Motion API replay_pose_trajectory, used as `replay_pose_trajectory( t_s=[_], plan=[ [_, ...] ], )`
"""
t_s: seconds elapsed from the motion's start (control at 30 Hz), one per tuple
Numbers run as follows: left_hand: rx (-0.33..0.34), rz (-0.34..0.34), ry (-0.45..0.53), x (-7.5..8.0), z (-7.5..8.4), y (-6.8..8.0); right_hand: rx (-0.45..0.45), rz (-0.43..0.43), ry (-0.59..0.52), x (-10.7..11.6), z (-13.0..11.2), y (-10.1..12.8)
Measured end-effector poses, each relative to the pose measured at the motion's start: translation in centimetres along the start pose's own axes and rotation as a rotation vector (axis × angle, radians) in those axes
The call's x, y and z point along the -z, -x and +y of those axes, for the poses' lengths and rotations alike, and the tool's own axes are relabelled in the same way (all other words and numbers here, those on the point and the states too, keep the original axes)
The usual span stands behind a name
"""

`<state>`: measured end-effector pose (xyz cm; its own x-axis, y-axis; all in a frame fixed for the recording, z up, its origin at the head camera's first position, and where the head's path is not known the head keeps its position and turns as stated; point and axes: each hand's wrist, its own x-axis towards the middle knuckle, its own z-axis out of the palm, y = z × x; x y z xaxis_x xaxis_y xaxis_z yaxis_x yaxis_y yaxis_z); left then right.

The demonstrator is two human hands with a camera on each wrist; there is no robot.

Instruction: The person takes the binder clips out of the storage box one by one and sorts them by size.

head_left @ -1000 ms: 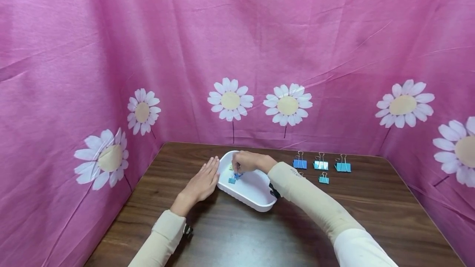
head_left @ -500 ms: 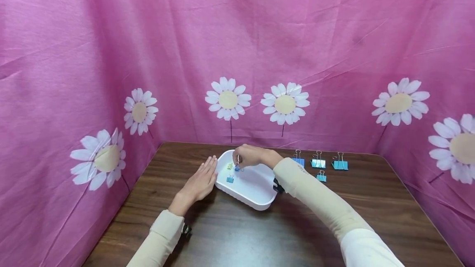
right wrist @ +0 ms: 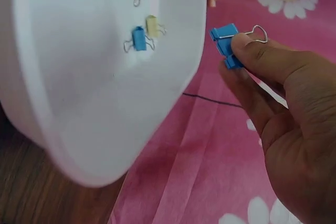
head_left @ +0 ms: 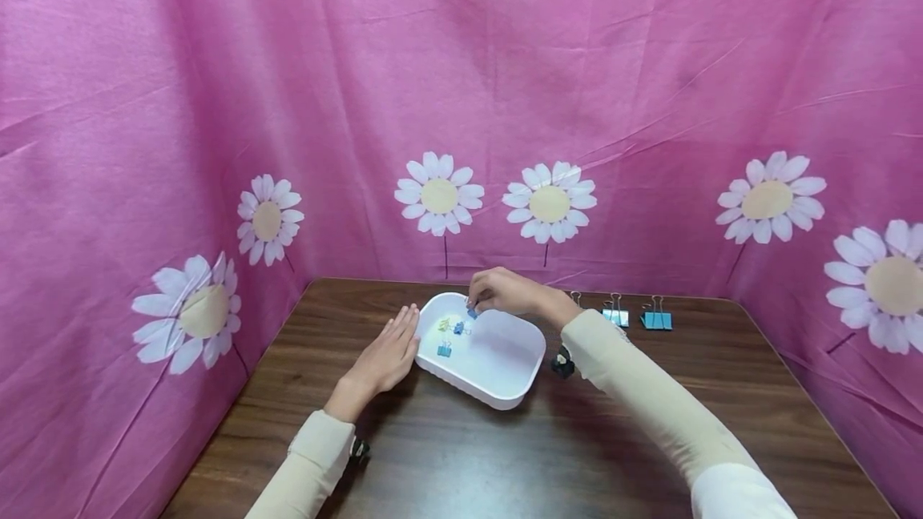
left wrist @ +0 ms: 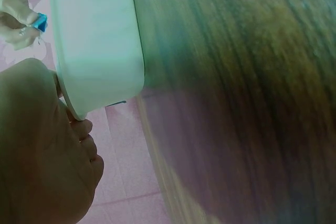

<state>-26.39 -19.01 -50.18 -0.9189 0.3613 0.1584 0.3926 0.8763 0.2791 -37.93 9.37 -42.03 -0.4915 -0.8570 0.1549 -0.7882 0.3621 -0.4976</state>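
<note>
Right hand [head_left: 505, 295] pinches a small blue metal binder clip [right wrist: 227, 43] by its wire handle above the white plastic oval tray [head_left: 505, 391], at the rim's 12 o'clock. Left hand [head_left: 385, 355], fingers flat and together, rests against the tray's 9 o'clock side. Risk: the thin pinch slips and the clip drops onto the brown wooden worktop [head_left: 461, 463].

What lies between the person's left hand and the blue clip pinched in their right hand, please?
In the head view, the white tray's rim and three small clips lie between the left hand and blue clip.

Both arms wear long cream sleeves [head_left: 642, 391], with a small black device at each wrist.
</note>
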Motion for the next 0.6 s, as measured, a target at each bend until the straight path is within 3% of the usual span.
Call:
replay_pose_trajectory(
  t_s=[0.6],
  plan=[
    [0.008, -0.024, -0.026, 0.2, 0.2, 0.2, -0.174, 0.218, 0.037, 4.5, 1.8, 10.4]
  ],
)
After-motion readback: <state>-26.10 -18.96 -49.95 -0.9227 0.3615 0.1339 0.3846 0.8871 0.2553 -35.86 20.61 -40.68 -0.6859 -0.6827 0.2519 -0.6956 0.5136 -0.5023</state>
